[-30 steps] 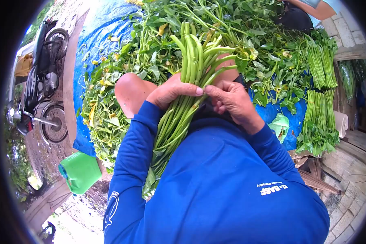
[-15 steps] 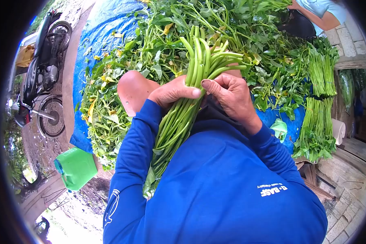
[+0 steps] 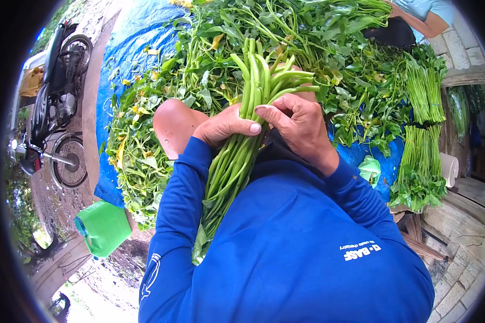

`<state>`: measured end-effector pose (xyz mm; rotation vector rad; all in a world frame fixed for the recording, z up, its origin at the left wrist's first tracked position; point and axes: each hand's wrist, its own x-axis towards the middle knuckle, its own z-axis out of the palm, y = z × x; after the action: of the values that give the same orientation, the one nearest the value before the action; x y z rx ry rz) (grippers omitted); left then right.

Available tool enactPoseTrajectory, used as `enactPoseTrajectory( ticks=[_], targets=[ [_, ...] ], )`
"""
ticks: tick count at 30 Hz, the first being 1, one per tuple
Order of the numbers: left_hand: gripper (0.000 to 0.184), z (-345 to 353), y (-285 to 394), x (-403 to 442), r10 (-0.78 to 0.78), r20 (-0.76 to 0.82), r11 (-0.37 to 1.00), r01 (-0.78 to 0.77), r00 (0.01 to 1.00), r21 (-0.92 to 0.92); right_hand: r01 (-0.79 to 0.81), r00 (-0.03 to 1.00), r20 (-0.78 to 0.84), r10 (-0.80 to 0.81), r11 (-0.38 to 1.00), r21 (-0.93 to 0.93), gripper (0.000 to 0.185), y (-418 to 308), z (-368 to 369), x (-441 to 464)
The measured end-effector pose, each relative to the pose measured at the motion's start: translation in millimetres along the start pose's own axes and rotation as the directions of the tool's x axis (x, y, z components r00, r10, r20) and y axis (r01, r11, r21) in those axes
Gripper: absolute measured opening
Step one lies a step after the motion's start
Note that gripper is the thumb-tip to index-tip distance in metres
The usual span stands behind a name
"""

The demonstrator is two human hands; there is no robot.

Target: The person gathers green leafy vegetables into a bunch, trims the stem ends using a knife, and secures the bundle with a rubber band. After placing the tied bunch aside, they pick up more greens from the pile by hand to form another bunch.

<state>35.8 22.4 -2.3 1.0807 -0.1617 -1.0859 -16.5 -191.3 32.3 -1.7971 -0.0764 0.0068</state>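
My left hand (image 3: 224,126) is wrapped round a bundle of water spinach (image 3: 233,169), thumb across the front of the stems. The thick cut ends fan out above that grip, and the leafy end hangs down along my left forearm. Against the bundle's right side, my right hand (image 3: 299,126) is closed, thumb and bent fingers pressed together. What it pinches is hidden or too small to name. Loose water spinach (image 3: 145,118) with some yellow leaves lies heaped in front of me and round my bare knee.
A blue tarp (image 3: 116,70) lies under the heap. Tied bundles (image 3: 423,153) are stacked at right, near a pale green plastic bag (image 3: 369,169). At left are a green jug (image 3: 103,229) and a motorcycle (image 3: 54,107). Another person's arm (image 3: 428,22) reaches in at upper right, beside greens.
Both my hands and the bundle have shifted slightly left in view, and my right hand has turned a little at the stems. At upper right, the other person's greens have moved lower.
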Motion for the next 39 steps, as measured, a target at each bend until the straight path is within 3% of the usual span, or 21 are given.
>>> enactPoseTrajectory(
  ticks=[1, 4, 7, 11, 15, 18, 21, 24, 28, 32, 35, 39],
  targets=[
    [0.087, 1.2, 1.2, -1.9, 0.004, 0.001, 1.000, -0.004, 1.000, -0.002, 0.003, 1.000, 0.000, -0.003, 1.000, 0.028, 0.027, 2.5, 1.9, -0.6],
    [0.081, 2.3, 3.1, -4.4, 0.021, -0.042, 1.000, -0.021, 0.999, -0.015, -0.211, 0.974, -0.039, 0.223, 0.956, 0.204, 0.028, 3.1, -8.1, -8.8],
    [0.083, 2.1, 2.5, -5.3, 0.002, -0.067, 0.999, -0.004, 0.998, -0.040, -0.550, 0.835, 0.186, 0.519, 0.802, 0.234, 0.028, 6.8, -23.7, -4.5],
    [0.089, 3.8, 3.1, -3.3, -0.032, -0.082, 0.999, 0.028, 0.996, -0.042, -0.442, 0.890, 0.185, 0.417, 0.686, 0.579, 0.028, 14.8, -9.7, 2.2],
    [0.093, -9.4, -7.1, 0.0, -0.011, -0.026, 0.998, 0.009, 1.000, -0.057, -0.409, 0.908, 0.175, 0.381, 0.713, 0.570, 0.025, 16.0, -12.3, 1.0],
    [0.094, -11.1, -6.7, -0.4, -0.026, -0.032, 0.999, 0.024, 0.999, -0.045, -0.509, 0.844, 0.224, 0.488, 0.595, 0.622, 0.021, 21.7, -17.1, -2.9],
    [0.095, -9.1, -6.4, -2.4, -0.043, -0.071, 0.998, 0.039, 0.997, -0.055, -0.462, 0.848, 0.187, 0.495, 0.518, 0.720, 0.018, 14.0, -16.1, -9.5],
    [0.095, -8.3, -5.7, -4.1, -0.035, -0.098, 0.997, 0.028, 0.995, -0.072, -0.389, 0.868, 0.097, 0.486, 0.548, 0.740, 0.022, 4.6, -16.7, -10.3],
    [0.093, -6.6, -3.8, -0.7, -0.057, -0.083, 0.997, 0.052, 0.995, -0.063, -0.493, 0.867, 0.188, 0.462, 0.741, 0.455, 0.029, 15.5, -16.5, -4.0],
    [0.090, -1.9, -4.0, -1.1, -0.041, -0.127, 0.999, 0.038, 0.991, -0.023, -0.514, 0.855, 0.183, 0.486, 0.743, 0.430, 0.023, 21.7, -10.5, 4.4],
    [0.085, -6.5, -5.1, -2.2, -0.043, -0.142, 0.999, 0.039, 0.989, -0.036, -0.525, 0.836, 0.221, 0.502, 0.614, 0.589, 0.019, 20.4, -7.4, -0.1],
    [0.075, 1.0, 1.4, -5.8, -0.049, -0.117, 0.990, 0.033, 0.992, -0.137, -0.495, 0.827, 0.146, 0.543, 0.581, 0.646, 0.024, 18.0, -4.0, -11.2]
  ],
)
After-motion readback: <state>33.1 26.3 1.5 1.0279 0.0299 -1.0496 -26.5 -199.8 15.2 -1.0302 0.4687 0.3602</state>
